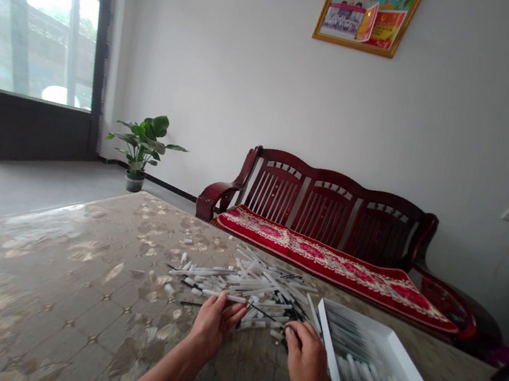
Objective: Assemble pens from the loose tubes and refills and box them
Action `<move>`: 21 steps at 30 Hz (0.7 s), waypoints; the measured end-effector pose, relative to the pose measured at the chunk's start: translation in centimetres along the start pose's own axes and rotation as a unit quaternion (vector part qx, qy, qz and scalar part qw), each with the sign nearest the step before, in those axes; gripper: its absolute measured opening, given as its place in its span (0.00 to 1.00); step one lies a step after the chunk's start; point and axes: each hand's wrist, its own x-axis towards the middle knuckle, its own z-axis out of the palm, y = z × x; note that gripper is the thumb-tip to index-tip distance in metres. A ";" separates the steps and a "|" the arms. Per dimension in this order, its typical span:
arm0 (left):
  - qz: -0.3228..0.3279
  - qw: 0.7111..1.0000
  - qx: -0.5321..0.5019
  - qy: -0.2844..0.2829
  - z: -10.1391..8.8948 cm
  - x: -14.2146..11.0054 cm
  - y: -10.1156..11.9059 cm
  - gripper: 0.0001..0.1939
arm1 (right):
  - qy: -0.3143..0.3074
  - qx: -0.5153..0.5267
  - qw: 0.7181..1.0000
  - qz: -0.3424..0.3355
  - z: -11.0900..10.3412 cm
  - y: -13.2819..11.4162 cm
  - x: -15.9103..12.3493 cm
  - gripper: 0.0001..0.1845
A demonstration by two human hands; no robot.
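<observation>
My left hand [212,326] pinches a white tube [230,297], like a pen barrel, between thumb and fingers. Out of the tube's right end runs a thin dark rod [262,311], like a pen refill, slanting down to the right. My right hand [309,363] is closed, with thumb and forefinger pressed together at the rod's far end; the exact grip is too small to make out. Beyond and between both hands spreads a loose pile of white tubes [249,275], mixed with dark rods and short white pieces.
A white open box [420,371] with rows of long greyish pen-like sticks stands right of my right hand. The patterned tabletop [69,289] stretches left. Behind it are a red wooden bench [320,209] and a potted plant [141,144].
</observation>
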 end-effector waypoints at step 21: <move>-0.014 0.985 0.133 -0.105 -0.1 -0.8 -0.3 0.10 | -0.027 0.103 0.994 0.010 1.7 -1.3 -0.4 0.10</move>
